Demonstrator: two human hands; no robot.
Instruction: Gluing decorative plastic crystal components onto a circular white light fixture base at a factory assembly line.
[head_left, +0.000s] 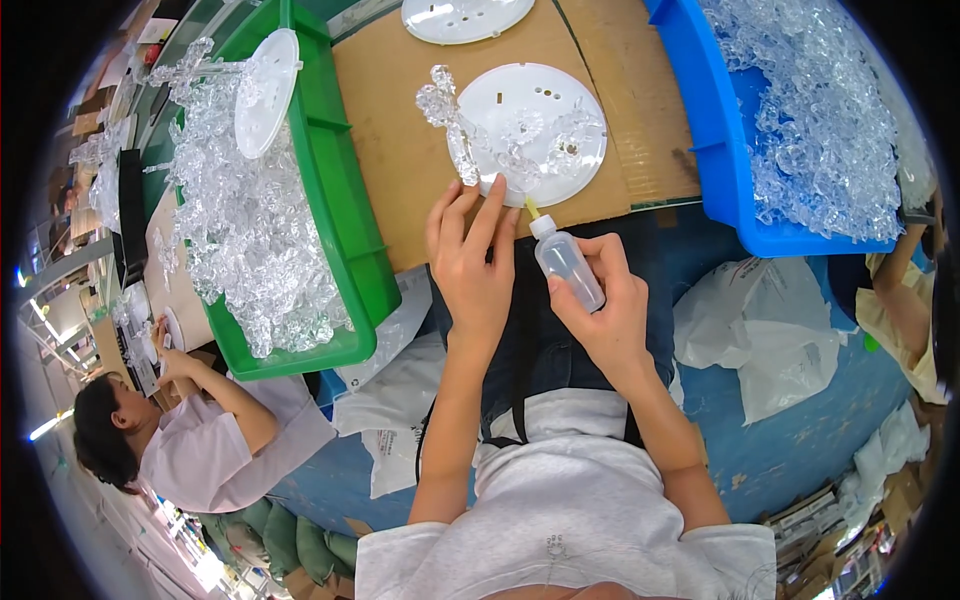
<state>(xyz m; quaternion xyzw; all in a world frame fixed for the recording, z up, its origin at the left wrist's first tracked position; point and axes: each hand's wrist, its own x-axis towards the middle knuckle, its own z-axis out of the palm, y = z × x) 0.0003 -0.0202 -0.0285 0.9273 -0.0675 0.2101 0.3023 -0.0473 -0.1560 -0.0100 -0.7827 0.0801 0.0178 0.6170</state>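
Observation:
A white round disc [568, 90] with small holes lies on the brown cardboard, bearing several clear plastic pieces [520, 130]. One clear branching piece [440, 105] sticks out past its left edge. My left hand [472, 262] is at the disc's near edge, fingers stretched out and apart; its fingertips are close to the clear pieces, and whether they touch is hard to tell. In my right hand [612, 305] is a small translucent squeeze bottle [570, 268] with a white cap and a yellow nozzle. The tilted nozzle points at the disc's near rim.
At left, a green bin [335, 200] holds many clear plastic pieces, with another white disc [268, 95] on top. A blue bin [725, 170] of similar pieces stands at right. Another disc [468, 18] lies at the far edge. A co-worker [205, 430] sits at left.

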